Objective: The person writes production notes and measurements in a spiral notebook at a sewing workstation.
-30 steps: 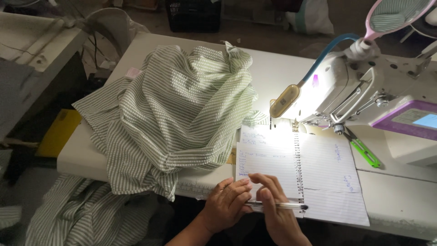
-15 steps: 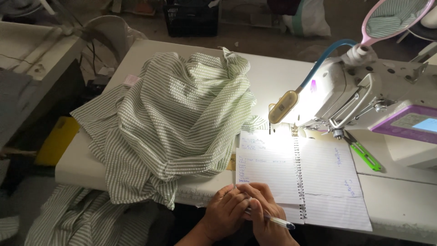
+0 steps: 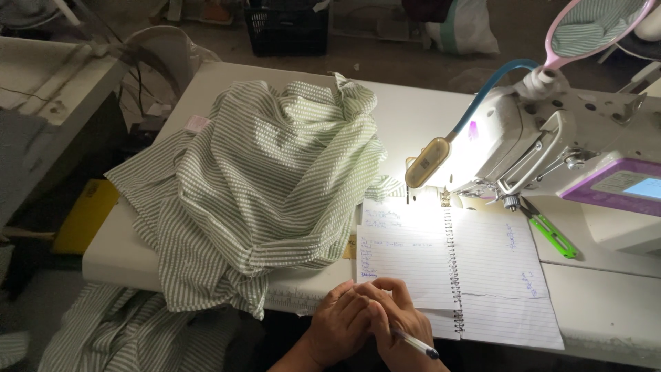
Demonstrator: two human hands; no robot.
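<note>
One pen (image 3: 415,343) is in my right hand (image 3: 399,324), with my fingers closed around it at the near edge of the table (image 3: 413,110). My left hand (image 3: 339,324) is curled and pressed against my right one. Both sit at the bottom of the open notebook (image 3: 454,275). To the left lies a pile of green striped cloth (image 3: 268,186). Behind the notebook is the white sewing machine (image 3: 551,145), its little lamp (image 3: 427,162) shining on the page. Green snips (image 3: 551,233) lie beside it.
</note>
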